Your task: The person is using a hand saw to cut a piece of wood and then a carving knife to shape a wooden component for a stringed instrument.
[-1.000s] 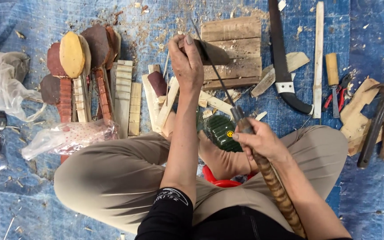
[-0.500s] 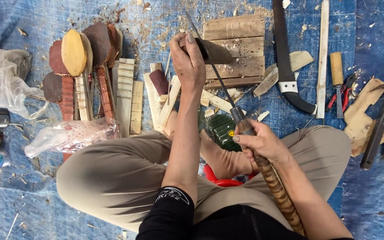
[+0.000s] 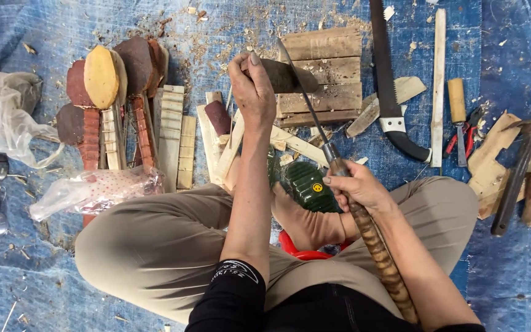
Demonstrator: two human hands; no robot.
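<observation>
Surface: blue tarp (image 3: 511, 55), littered with wood chips.
Landmark: slatted wooden block (image 3: 327, 74), upper middle.
Left of block: row of wooden paddle blanks (image 3: 124, 110), pale slats (image 3: 170, 138); farther left, clear plastic bag (image 3: 1, 117).
Right of block: hand saw (image 3: 388, 86), long pale stick (image 3: 439, 80), pliers (image 3: 465, 129); far right, hammer (image 3: 517, 175).
Below block: green sandal (image 3: 305, 184).

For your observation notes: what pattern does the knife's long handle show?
Brown with darker bands along the knife handle, gripped by the right hand; head view.
</observation>
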